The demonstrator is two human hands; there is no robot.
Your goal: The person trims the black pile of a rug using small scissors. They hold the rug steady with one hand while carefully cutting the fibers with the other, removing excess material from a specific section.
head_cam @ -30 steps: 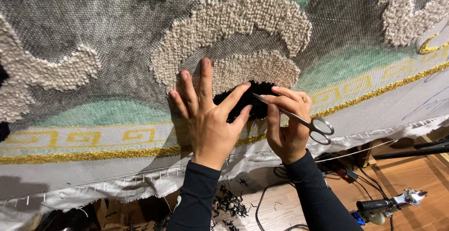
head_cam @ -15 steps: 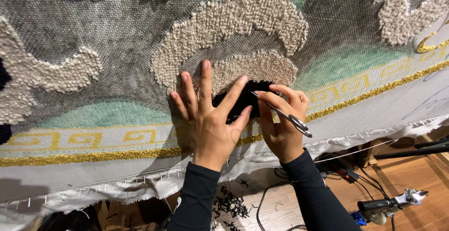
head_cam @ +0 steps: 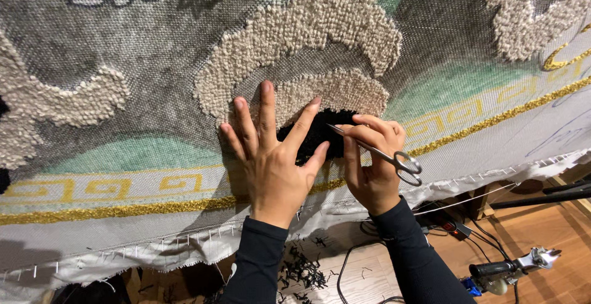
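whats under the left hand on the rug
The spread left hand lies flat on the grey mesh backing cloth, its fingers over beige looped pile and the edge of a black tufted patch. What lies beneath the palm is covered.

Rug-tufting workshop: stretched tufted rug [head_cam: 154, 82]

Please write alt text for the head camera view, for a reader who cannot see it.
A person's left hand presses flat on a stretched tufted rug cloth, fingers spread beside a black yarn patch, while the right hand holds small silver scissors at that patch. Cream looped shapes and a gold border line surround them.
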